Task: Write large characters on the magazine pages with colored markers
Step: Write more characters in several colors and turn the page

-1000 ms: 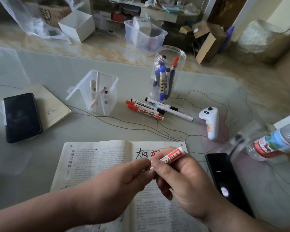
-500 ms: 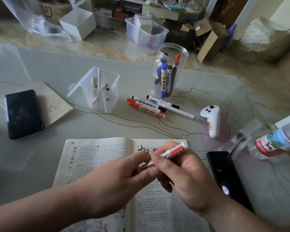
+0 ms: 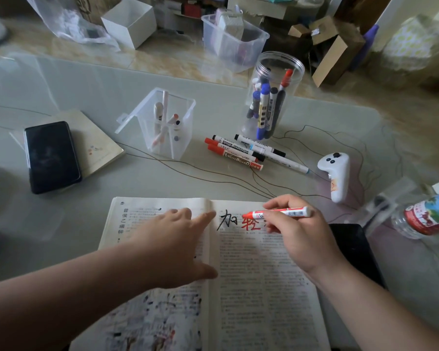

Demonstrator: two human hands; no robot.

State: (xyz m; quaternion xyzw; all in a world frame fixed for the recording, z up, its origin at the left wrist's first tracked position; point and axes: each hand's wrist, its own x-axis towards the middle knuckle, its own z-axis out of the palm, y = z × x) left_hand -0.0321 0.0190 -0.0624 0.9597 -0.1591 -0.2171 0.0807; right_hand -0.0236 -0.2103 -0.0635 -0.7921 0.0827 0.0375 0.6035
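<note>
An open magazine (image 3: 251,274) lies at the near edge of the glass table. A large black character (image 3: 226,219) and a red one (image 3: 250,222) stand at the top of its right page. My right hand (image 3: 302,236) grips a red marker (image 3: 279,213) with its red cap on, lying level and pointing left over the red character. My left hand (image 3: 178,244) rests flat on the left page, fingers straight, forefinger reaching to the spine. Several loose markers (image 3: 241,153) lie beyond the magazine.
A clear round jar (image 3: 271,97) of markers and a clear square holder (image 3: 167,122) stand at mid-table. A black phone (image 3: 51,155) lies on a notebook at left, another phone (image 3: 355,252) right of the magazine. A white controller (image 3: 336,176) and a water bottle (image 3: 426,214) lie at right.
My hands have parted: the left let go of the marker and came down flat on the left page. The right now holds the capped marker alone, over the red character.
</note>
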